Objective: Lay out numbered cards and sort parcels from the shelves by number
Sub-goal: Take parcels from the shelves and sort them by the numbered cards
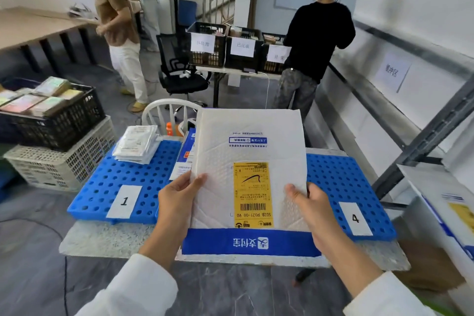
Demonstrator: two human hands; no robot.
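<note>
I hold a white bubble-mailer parcel (246, 151) with a blue bottom band and a yellow label (252, 195) up in front of me, above the blue perforated boards (112, 182). My left hand (177, 202) grips its left edge, thumb on the front. My right hand (310, 205) grips the right edge the same way. A white card marked 1 (124, 201) lies on the left board. Another card marked 4 (355, 218) lies on the right board. A stack of small white parcels (137, 143) sits on the left board's far end. The parcel hides the middle of the boards.
Stacked crates (56, 136) with packets stand at left. A metal shelf (423, 141) with more parcels (454, 213) runs along the right. A white chair (166, 113) stands behind the boards. A person in black (315, 41) works at labelled crates (225, 46) ahead; two people stand far left.
</note>
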